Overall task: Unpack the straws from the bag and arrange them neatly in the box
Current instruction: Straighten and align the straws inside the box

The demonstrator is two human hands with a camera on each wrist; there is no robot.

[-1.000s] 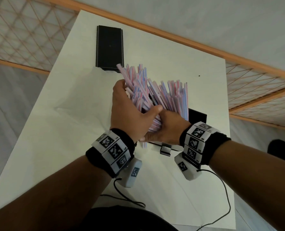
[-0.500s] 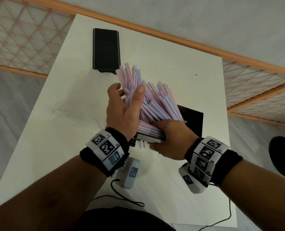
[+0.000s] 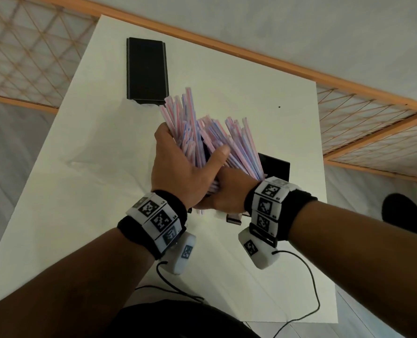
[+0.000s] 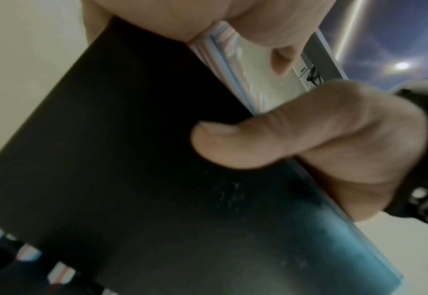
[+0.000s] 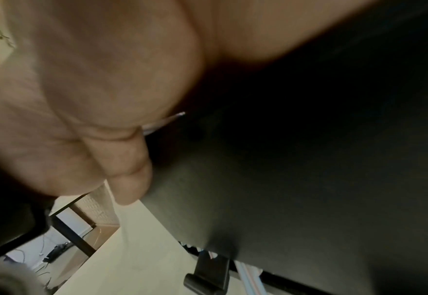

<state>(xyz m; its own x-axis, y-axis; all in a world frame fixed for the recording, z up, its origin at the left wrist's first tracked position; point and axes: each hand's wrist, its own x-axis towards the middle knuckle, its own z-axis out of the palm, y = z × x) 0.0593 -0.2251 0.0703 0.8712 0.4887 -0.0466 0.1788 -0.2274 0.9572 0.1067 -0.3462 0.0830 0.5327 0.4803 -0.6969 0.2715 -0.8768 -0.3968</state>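
Observation:
A thick bunch of pink, blue and white striped straws [image 3: 210,137] fans up and away out of a black box [image 3: 274,167] held above the white table [image 3: 68,228]. My left hand [image 3: 178,167] wraps the bunch from the left, with the thumb laid across its front. My right hand [image 3: 229,191] grips the box's near end from the right. In the left wrist view a thumb presses on the box's black face [image 4: 132,159], with straws [image 4: 223,65] showing along its edge. The right wrist view shows my right hand's fingers [image 5: 127,169] against the dark box [image 5: 309,179].
The black box lid [image 3: 146,71] lies flat at the table's far left. A crumpled clear plastic bag [image 3: 93,157] lies faintly on the table left of my hands. Wrist cables [image 3: 309,301] trail over the near edge. An orange railing [image 3: 251,57] runs behind the table.
My left hand, which lay with its fingers spread over the straws, now closes round the bunch. My right hand has slid in under the left, and the straws stand more upright.

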